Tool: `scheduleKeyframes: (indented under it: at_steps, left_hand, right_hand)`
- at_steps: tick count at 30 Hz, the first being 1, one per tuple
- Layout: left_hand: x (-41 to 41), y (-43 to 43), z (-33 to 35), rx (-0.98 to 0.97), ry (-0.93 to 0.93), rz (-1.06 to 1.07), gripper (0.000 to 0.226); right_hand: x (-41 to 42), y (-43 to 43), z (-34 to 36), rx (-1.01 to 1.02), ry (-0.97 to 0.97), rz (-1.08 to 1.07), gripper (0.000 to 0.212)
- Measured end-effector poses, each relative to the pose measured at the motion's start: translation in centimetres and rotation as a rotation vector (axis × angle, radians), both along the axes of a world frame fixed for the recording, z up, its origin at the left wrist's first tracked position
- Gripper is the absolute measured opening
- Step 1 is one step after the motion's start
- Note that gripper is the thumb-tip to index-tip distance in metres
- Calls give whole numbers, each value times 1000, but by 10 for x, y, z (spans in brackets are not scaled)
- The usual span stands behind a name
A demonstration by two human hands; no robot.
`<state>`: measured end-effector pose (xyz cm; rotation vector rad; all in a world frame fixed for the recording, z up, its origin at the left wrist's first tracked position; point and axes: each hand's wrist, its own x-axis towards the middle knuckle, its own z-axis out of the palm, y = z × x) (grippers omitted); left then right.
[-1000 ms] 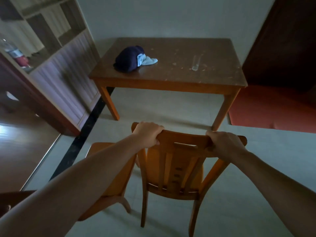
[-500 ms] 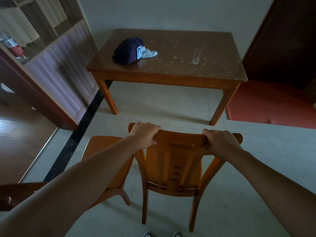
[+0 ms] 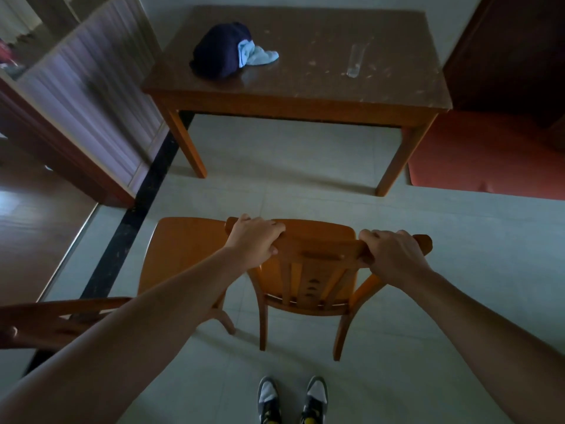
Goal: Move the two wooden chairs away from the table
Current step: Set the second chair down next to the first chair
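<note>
A wooden chair (image 3: 308,280) stands in front of me on the tiled floor, its back towards me. My left hand (image 3: 255,240) grips the left end of its top rail and my right hand (image 3: 391,255) grips the right end. A second wooden chair (image 3: 180,255) stands just to its left, its seat partly hidden by my left forearm and its back rail reaching the lower left edge. The wooden table (image 3: 305,96) stands beyond a strip of open floor, apart from both chairs.
On the table lie a dark blue and light blue cloth bundle (image 3: 226,55) and a clear glass (image 3: 354,61). A wood-panelled partition (image 3: 91,108) flanks the left, a red mat (image 3: 489,160) lies at the right, and my shoes (image 3: 290,399) show below.
The chair in my hands has come back towards me, away from the table, and the gap of floor has widened. My view has tilted down so my shoes show.
</note>
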<state>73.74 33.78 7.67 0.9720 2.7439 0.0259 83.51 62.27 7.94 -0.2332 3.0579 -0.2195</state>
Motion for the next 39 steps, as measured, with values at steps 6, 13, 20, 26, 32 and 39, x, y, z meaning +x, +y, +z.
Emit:
scheduleKeyframes:
  at_steps: [6, 13, 20, 26, 32, 39]
  left_hand:
    - [22, -9, -8, -11, 21, -39, 23]
    - [56, -24, -22, -14, -14, -90, 22]
    - [101, -43, -37, -3, -109, -145, 26]
    - [155, -61, -60, -36, -186, -153, 8]
    - [197, -68, -86, -103, -142, -105, 10]
    - [199, -72, -97, -89, -87, -116, 19]
  right_hand:
    - [26, -10, -10, 7, 37, 9, 14]
    - [66, -25, -27, 55, -12, -24, 17]
    - [113, -50, -37, 54, -147, -84, 26]
    - [164, -70, -51, 61, -278, 5, 17]
    - [206, -78, -78, 101, -267, 52, 17]
    - [208, -81, -94, 68, -211, 60, 21]
